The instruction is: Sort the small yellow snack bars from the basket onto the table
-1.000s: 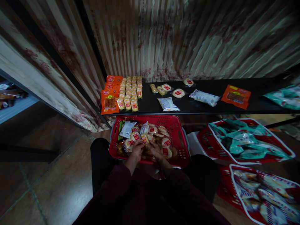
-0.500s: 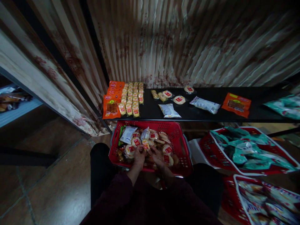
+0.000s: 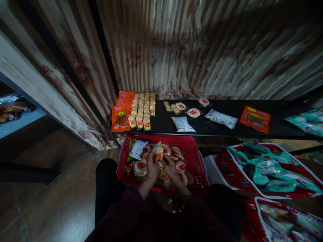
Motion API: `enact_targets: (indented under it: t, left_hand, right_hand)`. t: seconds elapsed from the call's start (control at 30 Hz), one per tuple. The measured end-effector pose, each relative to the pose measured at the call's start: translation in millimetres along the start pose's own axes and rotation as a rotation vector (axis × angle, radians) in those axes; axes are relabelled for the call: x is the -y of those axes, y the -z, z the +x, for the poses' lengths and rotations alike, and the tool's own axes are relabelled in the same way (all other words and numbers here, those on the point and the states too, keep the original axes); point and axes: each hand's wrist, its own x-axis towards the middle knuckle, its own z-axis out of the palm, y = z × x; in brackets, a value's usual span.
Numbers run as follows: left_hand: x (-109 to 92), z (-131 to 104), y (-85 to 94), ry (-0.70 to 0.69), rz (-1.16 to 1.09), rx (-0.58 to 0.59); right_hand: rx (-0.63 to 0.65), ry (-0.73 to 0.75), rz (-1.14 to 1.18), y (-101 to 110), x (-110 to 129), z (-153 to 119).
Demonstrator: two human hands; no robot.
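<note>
Above the red basket (image 3: 176, 138) on my lap, a small yellow packaged cake (image 3: 159, 152) is pinched between both hands. My left hand (image 3: 152, 167) closes on its left side, and my right hand (image 3: 169, 168) holds its right side. Round wrapped pastries (image 3: 140, 168) and a white packet (image 3: 137, 149) lie in the basket below. On the black shelf (image 3: 161, 126) in front, several rows of similar yellow cakes (image 3: 143, 109) stand beside a stack of orange packets (image 3: 121, 117).
Farther right on the shelf lie round pastries (image 3: 193, 112), white packets (image 3: 221, 118), an orange packet (image 3: 255, 118) and a green packet (image 3: 306, 121). Baskets of green packets (image 3: 275, 171) and striped packets (image 3: 292, 222) stand at the right. A pleated curtain hangs behind.
Both hands have moved slightly up with the yellow cake, which now stands more upright and faces me. The view has tilted a little, so the shelf appears lower.
</note>
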Motion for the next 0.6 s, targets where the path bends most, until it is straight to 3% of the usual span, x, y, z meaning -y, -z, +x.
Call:
enact_targets:
  t: [0.23, 0.6]
  left_hand:
    - [-36.2, 26.7, 1.7, -0.152, 0.126, -0.072]
    - [-64.9, 59.0, -1.7, -0.184, 0.158, -0.088]
  right_hand:
    - [-0.123, 0.181, -0.066, -4.0, 30.8, 32.4]
    - [-0.136, 0.233, -0.091, -4.4, 62.1, 73.1]
